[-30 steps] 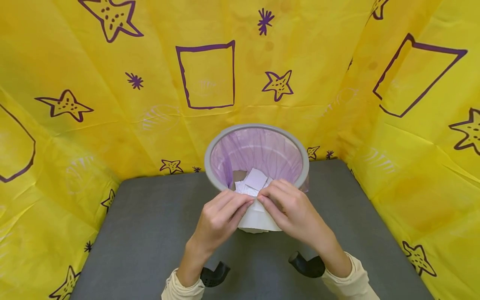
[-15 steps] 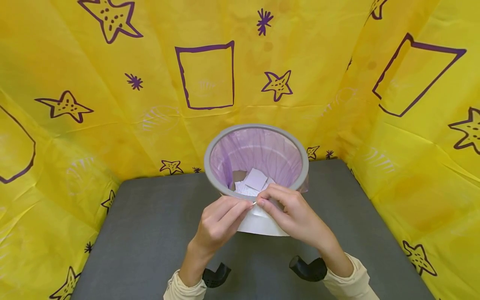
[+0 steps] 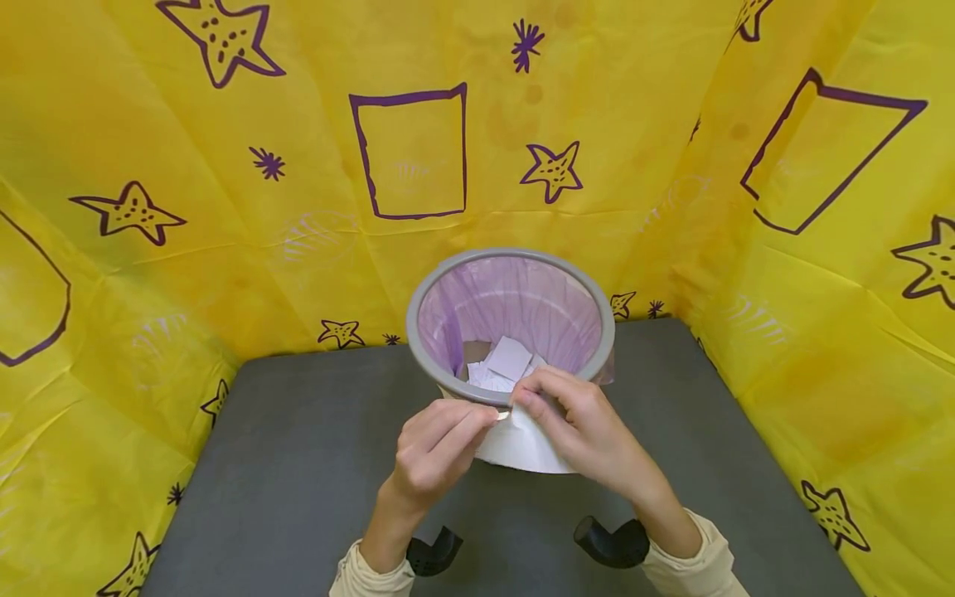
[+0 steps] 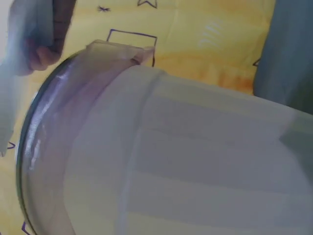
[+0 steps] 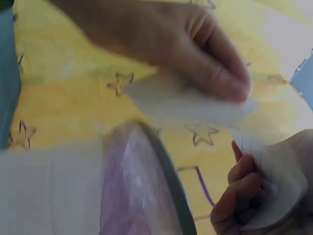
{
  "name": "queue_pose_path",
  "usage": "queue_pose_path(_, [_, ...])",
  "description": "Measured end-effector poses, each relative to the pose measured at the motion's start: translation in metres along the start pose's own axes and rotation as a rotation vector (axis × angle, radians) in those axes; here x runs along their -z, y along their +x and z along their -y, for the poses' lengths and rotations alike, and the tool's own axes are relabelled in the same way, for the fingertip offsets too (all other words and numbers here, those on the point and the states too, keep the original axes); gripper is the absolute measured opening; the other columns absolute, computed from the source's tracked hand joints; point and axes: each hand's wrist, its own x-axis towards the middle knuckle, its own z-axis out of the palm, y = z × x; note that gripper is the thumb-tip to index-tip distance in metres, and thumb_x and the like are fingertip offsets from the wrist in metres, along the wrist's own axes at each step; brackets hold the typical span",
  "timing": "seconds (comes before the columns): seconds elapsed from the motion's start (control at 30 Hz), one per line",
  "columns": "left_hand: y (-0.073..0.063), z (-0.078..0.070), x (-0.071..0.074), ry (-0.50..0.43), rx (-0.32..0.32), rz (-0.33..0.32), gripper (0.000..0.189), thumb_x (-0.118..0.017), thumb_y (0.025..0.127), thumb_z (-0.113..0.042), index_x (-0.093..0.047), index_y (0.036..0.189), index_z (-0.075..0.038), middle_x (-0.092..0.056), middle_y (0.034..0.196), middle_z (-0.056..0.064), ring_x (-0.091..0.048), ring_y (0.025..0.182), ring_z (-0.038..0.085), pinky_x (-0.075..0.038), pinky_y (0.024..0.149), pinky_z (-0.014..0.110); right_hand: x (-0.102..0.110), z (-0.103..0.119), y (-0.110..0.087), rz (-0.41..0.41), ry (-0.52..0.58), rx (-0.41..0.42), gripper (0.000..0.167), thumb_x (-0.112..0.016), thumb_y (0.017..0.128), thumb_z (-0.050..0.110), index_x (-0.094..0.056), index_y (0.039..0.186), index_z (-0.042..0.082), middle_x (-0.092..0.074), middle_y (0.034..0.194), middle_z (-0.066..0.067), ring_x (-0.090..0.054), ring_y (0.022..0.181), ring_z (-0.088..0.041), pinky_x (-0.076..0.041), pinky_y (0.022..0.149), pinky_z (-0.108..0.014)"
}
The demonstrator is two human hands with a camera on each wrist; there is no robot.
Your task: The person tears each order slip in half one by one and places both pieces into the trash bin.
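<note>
Just over the near rim of a grey-rimmed bin [image 3: 425, 352], both hands pinch white paper. My left hand [image 3: 440, 452] holds a piece whose small cream edge shows at its fingertips; in the right wrist view this paper piece [image 5: 181, 105] is broad and blurred. My right hand [image 3: 582, 423] pinches a larger white sheet [image 3: 525, 448], which hangs in front of the bin. Faint lines mark the right hand's paper [image 5: 276, 178] in the right wrist view. The two pieces meet or nearly meet at a narrow corner there.
A purple translucent liner [image 3: 515, 290] lines the bin, and several white paper scraps [image 3: 507, 361] lie inside with a brown piece. The bin stands on a dark grey table [image 3: 313, 464]. Yellow patterned cloth [image 3: 298, 207] surrounds it. A black curved piece [image 3: 612, 539] sits at each wrist.
The left hand has moved slightly down and away from the right, with a cream paper edge now showing at its fingertips. The gap between the hands has widened; the paper is torn between them.
</note>
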Motion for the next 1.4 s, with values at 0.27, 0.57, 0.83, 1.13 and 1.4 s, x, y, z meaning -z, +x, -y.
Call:
queue_pose_path(0.27, [-0.004, -0.003, 0.0, -0.019, 0.15, -0.052, 0.018, -0.067, 0.089, -0.005, -0.069, 0.075, 0.007, -0.065, 0.068, 0.012, -0.062, 0.057, 0.016, -0.052, 0.055, 0.019, -0.001, -0.003, -0.001, -0.055, -0.027, 0.053, 0.007, -0.058, 0.095, 0.006, -0.064, 0.094, 0.008, -0.061, 0.086, 0.0, -0.053, 0.077, -0.006, -0.046, 0.068, -0.016])
queue_pose_path(0.57, [-0.01, -0.005, 0.006, -0.067, 0.327, -0.02, 0.013, -0.071, 0.087, -0.007, -0.071, 0.083, 0.005, -0.068, 0.07, 0.012, -0.059, 0.056, 0.012, -0.049, 0.052, 0.015, -0.001, -0.004, 0.0, -0.04, -0.049, 0.108, 0.01, -0.057, 0.097, 0.015, -0.063, 0.094, 0.008, -0.061, 0.087, 0.001, -0.053, 0.078, -0.005, -0.044, 0.068, -0.014])
queue_pose_path(0.83, [-0.013, -0.002, 0.013, -0.125, 0.498, -0.044, 0.008, -0.072, 0.085, -0.004, -0.073, 0.086, 0.004, -0.069, 0.073, 0.014, -0.057, 0.059, 0.012, -0.044, 0.053, 0.015, 0.003, -0.01, -0.002, -0.039, -0.085, 0.12, 0.011, -0.056, 0.097, 0.016, -0.063, 0.093, 0.008, -0.06, 0.086, 0.002, -0.049, 0.075, -0.004, -0.04, 0.065, -0.013])
queue_pose_path(1.13, [-0.01, 0.01, 0.033, 0.001, 0.609, -0.019, 0.008, -0.076, 0.08, -0.001, -0.075, 0.087, 0.001, -0.071, 0.074, 0.012, -0.063, 0.064, 0.013, -0.048, 0.059, 0.015, 0.013, -0.017, -0.007, -0.012, -0.072, 0.117, 0.008, -0.058, 0.096, 0.013, -0.063, 0.094, 0.009, -0.058, 0.083, 0.004, -0.049, 0.076, -0.002, -0.04, 0.066, -0.013])
queue_pose_path(1.4, [0.006, 0.028, 0.039, 0.01, 0.785, 0.185, 0.02, -0.074, 0.082, -0.002, -0.075, 0.101, -0.007, -0.075, 0.089, 0.006, -0.068, 0.077, 0.014, -0.048, 0.066, 0.012, 0.03, -0.026, 0.003, -0.118, -0.122, 0.133, 0.013, -0.059, 0.096, 0.016, -0.065, 0.091, 0.006, -0.057, 0.08, 0.001, -0.042, 0.069, -0.001, -0.035, 0.06, -0.014])
